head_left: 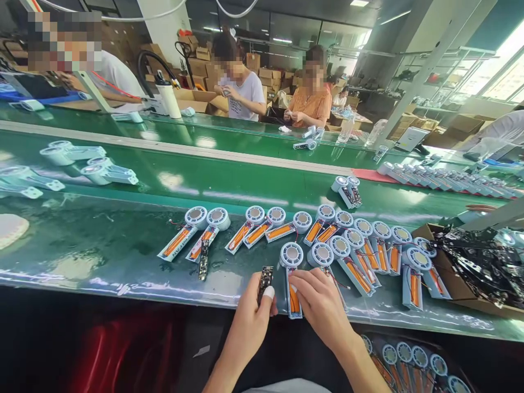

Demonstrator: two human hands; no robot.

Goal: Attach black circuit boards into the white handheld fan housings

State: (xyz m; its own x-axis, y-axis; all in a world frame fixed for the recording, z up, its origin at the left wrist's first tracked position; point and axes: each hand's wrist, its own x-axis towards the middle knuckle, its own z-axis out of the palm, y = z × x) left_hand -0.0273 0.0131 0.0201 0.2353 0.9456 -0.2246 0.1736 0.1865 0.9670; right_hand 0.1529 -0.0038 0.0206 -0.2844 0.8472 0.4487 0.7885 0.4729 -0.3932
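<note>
Between the thumb and fingers of my left hand is a small dark circuit board, held upright near the bench edge. Just right of it lies a light-blue device with a round head and an orange battery in its open handle. The closed fingers of my right hand touch that handle's upper part; whatever they pinch is too small to make out. Another circuit board leans on the handle of a device at the left.
Several similar devices lie across the bench. At the right stands a cardboard box of dark boards. A green conveyor runs behind, with people seated beyond it. More devices sit below the bench edge.
</note>
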